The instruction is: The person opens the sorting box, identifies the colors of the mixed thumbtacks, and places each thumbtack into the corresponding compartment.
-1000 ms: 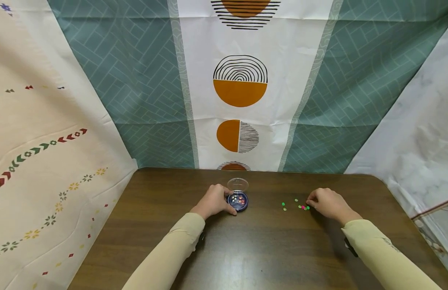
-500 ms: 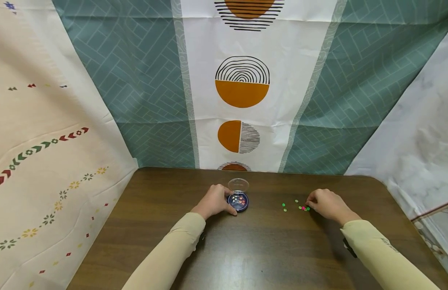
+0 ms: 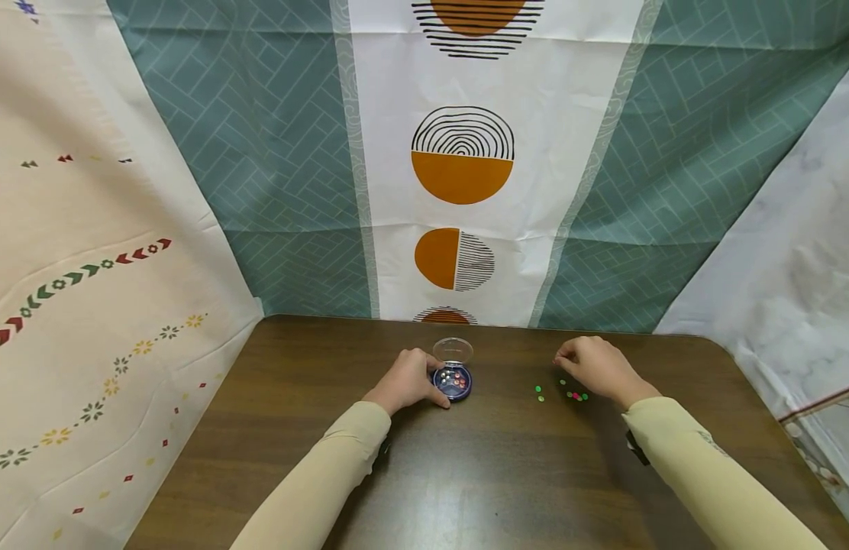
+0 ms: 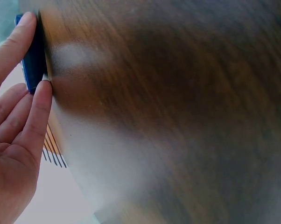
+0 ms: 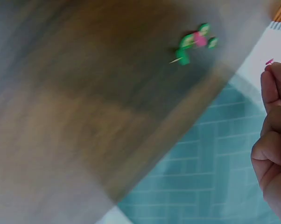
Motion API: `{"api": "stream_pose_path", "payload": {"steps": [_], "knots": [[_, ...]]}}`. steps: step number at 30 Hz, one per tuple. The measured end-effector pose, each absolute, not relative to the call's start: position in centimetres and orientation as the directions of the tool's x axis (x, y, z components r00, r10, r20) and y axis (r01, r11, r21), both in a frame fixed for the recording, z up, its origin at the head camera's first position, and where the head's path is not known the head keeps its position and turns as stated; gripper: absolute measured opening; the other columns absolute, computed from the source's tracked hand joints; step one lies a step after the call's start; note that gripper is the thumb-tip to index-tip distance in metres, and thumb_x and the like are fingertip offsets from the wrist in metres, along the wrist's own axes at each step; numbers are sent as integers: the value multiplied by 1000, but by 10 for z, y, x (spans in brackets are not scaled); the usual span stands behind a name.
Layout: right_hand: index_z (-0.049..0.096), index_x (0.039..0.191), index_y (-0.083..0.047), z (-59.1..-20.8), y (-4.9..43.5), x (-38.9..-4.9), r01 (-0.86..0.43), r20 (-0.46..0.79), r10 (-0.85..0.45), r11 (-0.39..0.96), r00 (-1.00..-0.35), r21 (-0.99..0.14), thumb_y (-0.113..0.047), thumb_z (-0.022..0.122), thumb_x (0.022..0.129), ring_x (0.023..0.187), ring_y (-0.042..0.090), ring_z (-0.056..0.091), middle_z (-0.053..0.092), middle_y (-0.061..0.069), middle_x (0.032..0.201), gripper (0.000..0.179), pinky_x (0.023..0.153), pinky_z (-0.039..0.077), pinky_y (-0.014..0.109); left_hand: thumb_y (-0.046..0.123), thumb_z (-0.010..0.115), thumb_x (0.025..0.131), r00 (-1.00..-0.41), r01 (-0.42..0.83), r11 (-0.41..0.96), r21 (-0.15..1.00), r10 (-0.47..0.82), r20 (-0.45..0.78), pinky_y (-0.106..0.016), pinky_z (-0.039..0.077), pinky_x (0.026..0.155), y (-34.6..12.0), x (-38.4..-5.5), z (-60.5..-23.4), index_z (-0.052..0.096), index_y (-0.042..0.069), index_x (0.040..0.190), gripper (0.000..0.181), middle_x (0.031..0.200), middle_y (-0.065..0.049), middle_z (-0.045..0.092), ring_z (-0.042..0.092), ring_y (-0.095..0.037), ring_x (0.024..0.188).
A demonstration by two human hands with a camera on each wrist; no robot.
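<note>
My left hand (image 3: 407, 382) holds a small round blue case (image 3: 459, 393) on the table, thumb and fingers on its side. The case's clear lid (image 3: 453, 350) stands raised at the back, and several small tacks lie in its compartments. In the left wrist view, the blue case (image 4: 34, 60) shows edge-on between thumb and fingers. Above the table at the right, my right hand (image 3: 596, 368) pinches a pink thumbtack (image 5: 270, 61) between thumb and fingertip. Below it lie several loose green thumbtacks (image 3: 538, 389) and a pink thumbtack (image 3: 576, 396).
The brown wooden table (image 3: 507, 473) ends at a patterned cloth (image 3: 459, 176) hanging behind it. A cream cloth (image 3: 108, 305) hangs along the left, and a pale marbled cloth (image 3: 795, 229) along the right.
My right hand has lifted from the loose thumbtacks and moved left and away from me, carrying a pink thumbtack. The left hand stays on the case.
</note>
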State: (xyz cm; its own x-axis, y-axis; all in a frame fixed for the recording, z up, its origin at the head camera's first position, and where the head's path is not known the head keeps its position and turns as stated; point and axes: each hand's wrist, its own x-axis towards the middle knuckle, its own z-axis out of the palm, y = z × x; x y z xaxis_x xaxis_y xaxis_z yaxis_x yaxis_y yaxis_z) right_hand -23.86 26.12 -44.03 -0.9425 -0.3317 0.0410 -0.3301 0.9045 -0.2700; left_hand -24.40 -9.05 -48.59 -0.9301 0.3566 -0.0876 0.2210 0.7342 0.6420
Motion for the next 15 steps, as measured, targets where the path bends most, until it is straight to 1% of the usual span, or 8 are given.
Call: {"api": "stream_pose_path", "payload": {"steps": [7, 10, 15], "knots": [[73, 93, -19, -427, 230, -247, -354, 54, -354, 890, -934, -286, -27, 62, 89, 79, 9, 63, 72, -7, 89, 15, 71, 50, 37, 37, 91, 50, -931, 209, 727, 654, 353, -95, -32, 52, 86, -90, -244, -486, 68, 11, 115, 73, 113, -3, 69, 61, -13, 96], [73, 94, -19, -422, 217, -249, -361, 51, -362, 886, -931, -291, -28, 62, 89, 78, 8, 62, 72, -8, 90, 14, 69, 50, 35, 37, 91, 50, -930, 205, 724, 659, 354, -100, -32, 52, 86, -90, -244, -486, 68, 11, 115, 74, 114, -4, 69, 60, -12, 95], [72, 91, -23, -420, 197, -252, -378, 63, -376, 881, -924, -285, -28, 62, 89, 73, 7, 58, 70, -10, 89, 11, 65, 47, 31, 36, 91, 50, -931, 197, 721, 665, 350, -104, -31, 52, 84, -90, -244, -486, 68, 11, 115, 74, 113, -5, 69, 60, -10, 90]]}}
